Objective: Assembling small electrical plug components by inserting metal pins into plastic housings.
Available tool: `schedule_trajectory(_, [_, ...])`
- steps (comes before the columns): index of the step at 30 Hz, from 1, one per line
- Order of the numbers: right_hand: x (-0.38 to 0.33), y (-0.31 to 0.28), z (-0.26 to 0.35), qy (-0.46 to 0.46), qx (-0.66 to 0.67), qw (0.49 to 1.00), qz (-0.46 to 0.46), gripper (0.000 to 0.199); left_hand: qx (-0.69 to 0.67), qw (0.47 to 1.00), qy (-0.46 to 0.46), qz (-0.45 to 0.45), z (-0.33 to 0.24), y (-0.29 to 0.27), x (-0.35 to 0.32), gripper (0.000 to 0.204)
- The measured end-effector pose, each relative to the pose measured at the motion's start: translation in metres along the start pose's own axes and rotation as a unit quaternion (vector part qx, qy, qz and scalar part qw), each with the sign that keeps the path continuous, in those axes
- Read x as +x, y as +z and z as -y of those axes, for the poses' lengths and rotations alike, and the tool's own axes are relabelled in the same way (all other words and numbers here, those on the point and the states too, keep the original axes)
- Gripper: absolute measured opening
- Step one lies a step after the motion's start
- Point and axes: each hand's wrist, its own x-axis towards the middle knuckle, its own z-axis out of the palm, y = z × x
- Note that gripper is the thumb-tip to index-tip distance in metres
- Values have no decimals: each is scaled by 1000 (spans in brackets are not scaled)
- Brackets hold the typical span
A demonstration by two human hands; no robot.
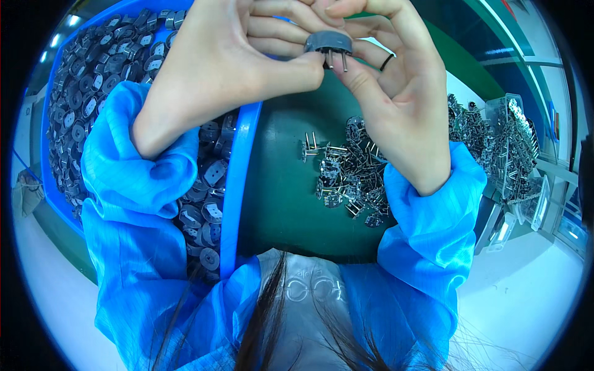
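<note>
Both hands are raised close to the camera over a green table [278,185]. My left hand [229,62] and my right hand [396,80] together pinch a small grey round plastic part [328,42] with two metal pins pointing down from it. My left thumb presses beside the pins; my right thumb and fingers hold the part's far side. A dark ring sits on one right finger. Blue sleeves cover both forearms.
A blue bin [238,161] full of several grey round plastic parts stands at the left. A loose pile of metal pin pieces [346,176] lies on the table under my right wrist. Clear plastic trays [507,142] holding more metal pieces sit at the right.
</note>
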Motion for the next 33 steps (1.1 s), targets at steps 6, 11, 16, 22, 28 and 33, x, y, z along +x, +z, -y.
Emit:
schedule_trajectory(6, [15, -6, 0, -185, -332, 924, -49, 25, -103, 993, -60, -10, -2, -14, 8, 45])
schedule_trajectory(11, [28, -56, -25, -66, -263, 954, -130, 21, 157, 987, 16, -20, 3, -20, 9, 43])
schedule_trajectory(16, [48, -113, -57, 55, -234, 954, -177, 15, 370, 913, 21, 171, -3, -84, -25, 41])
schedule_trajectory(22, [40, -160, -89, 184, -447, 856, -181, 24, 409, 886, -18, 216, 2, -62, -13, 47])
schedule_trajectory(28, [35, -119, -45, 77, -561, 806, -173, 18, 411, 885, -25, 217, -3, -66, -14, 41])
schedule_trajectory(33, [-2, -58, 14, 176, -416, 871, 195, 14, 356, 926, 83, 95, 0, -80, -25, 32])
